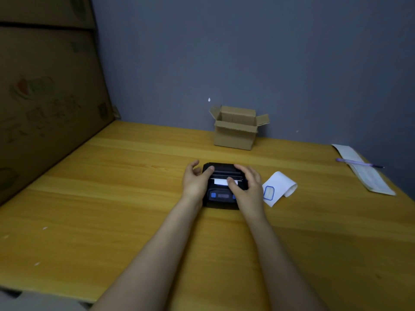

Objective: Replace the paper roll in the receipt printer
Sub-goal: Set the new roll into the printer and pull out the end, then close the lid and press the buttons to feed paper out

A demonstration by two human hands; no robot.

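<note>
A small black receipt printer (221, 196) with blue buttons lies on the wooden table (134, 198), in the middle. A strip of white paper (220, 182) shows at its slot. My left hand (195, 180) grips the printer's left side, thumb on the top cover. My right hand (247, 182) covers the right side, with its thumb pressing on the white paper. To the right of the printer lies a curled white paper strip (279, 187) with a blue-outlined label.
An open small cardboard box (235, 131) stands by the grey wall behind the printer. A booklet (363, 171) with a purple pen (359, 163) on it lies at the far right. Large cardboard boxes (45, 97) stand along the left edge.
</note>
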